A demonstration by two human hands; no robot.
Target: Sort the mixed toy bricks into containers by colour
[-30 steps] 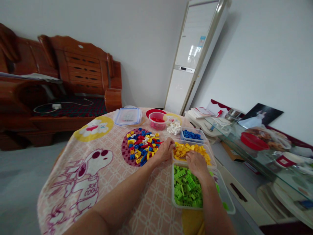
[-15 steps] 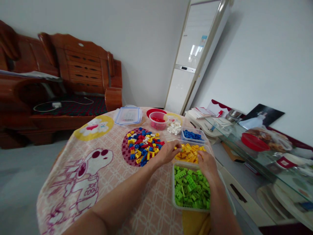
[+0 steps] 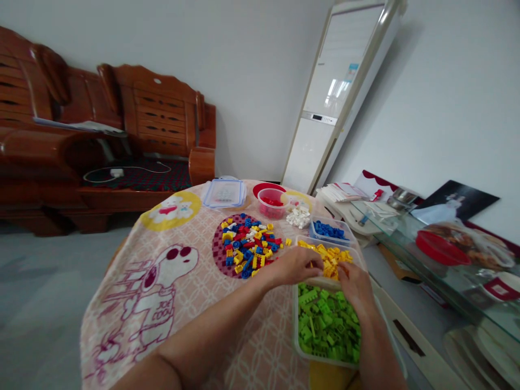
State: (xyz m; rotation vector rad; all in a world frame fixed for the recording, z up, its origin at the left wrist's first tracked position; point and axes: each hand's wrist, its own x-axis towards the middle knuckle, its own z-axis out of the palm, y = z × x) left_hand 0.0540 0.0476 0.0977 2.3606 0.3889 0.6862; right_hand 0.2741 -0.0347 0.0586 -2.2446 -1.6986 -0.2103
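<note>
Along the right edge of the cloth-covered desk [image 3: 195,295], two hands met over a clear box [image 3: 361,261] of yellow bricks [image 3: 331,261]. From the near edge, the left forearm slanted low across the cloth towards the right, elbow slightly bent; the left hand [image 3: 293,266] lay palm down over the box's near left corner, its fingers curved inward. The right forearm rose more steeply, passing over the right side of a larger box of green bricks [image 3: 327,325], and the right hand [image 3: 355,284] tipped leftward, its bent fingertips among the yellow bricks by the box's right side. Both hands were partly closed; whether either had hold of a brick, I could not tell.

The green bricks sat nearest the person, the yellow just beyond, and blue bricks [image 3: 328,229] in a smaller box farther along. Left of these lay a loose heap of white bricks [image 3: 298,216], then a tub [image 3: 271,211] of red ones near the desk's far edge. Towards the middle spread a mixed pile [image 3: 247,246] of coloured bricks.
</note>
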